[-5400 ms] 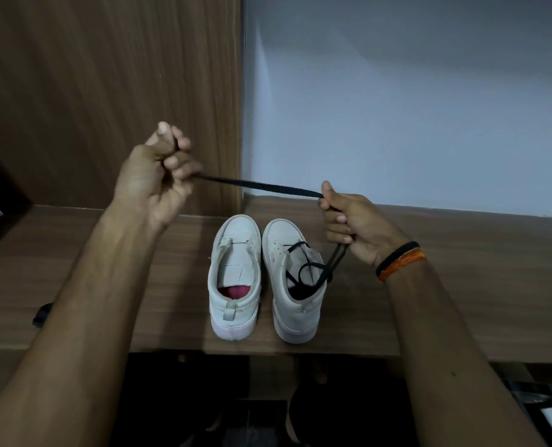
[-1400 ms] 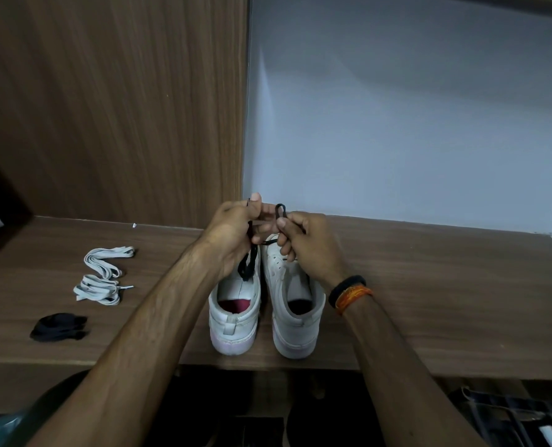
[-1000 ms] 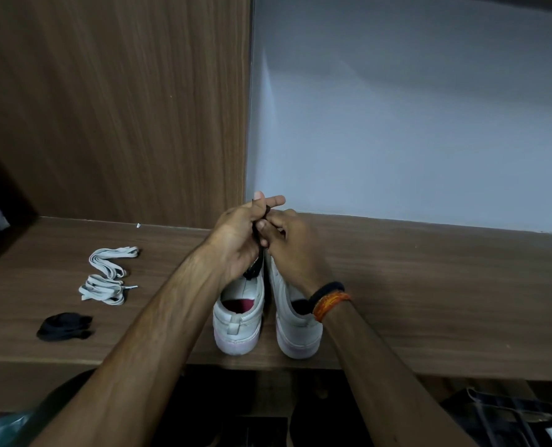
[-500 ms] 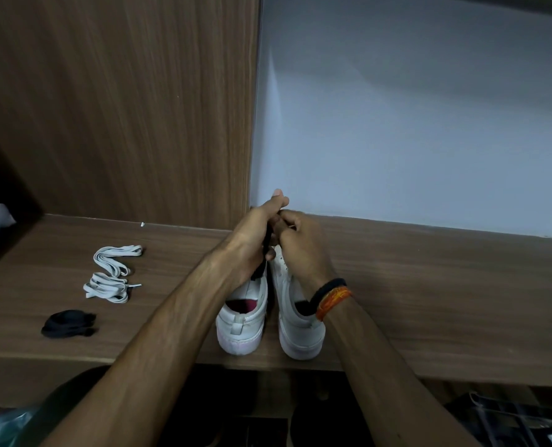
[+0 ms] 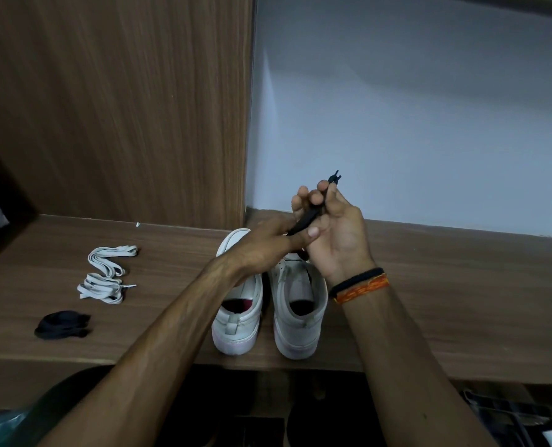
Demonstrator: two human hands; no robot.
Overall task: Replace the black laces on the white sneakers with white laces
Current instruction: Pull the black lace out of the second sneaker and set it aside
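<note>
In the head view, the black lace (image 5: 306, 219), now lifted higher above the sneakers (image 5: 269, 298) than a moment ago, is being gathered into a bundle, grasped by the right hand (image 5: 335, 233) and pinched by the left hand (image 5: 268, 245); both shoes appear unlaced, so the white laces (image 5: 107, 274) on the shelf (image 5: 445, 301) are probably being needed next.

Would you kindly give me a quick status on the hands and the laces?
Both hands, right hand and left hand, grip the folded black lace above the sneakers. White laces lie untouched, left. Nothing in the way.
</note>
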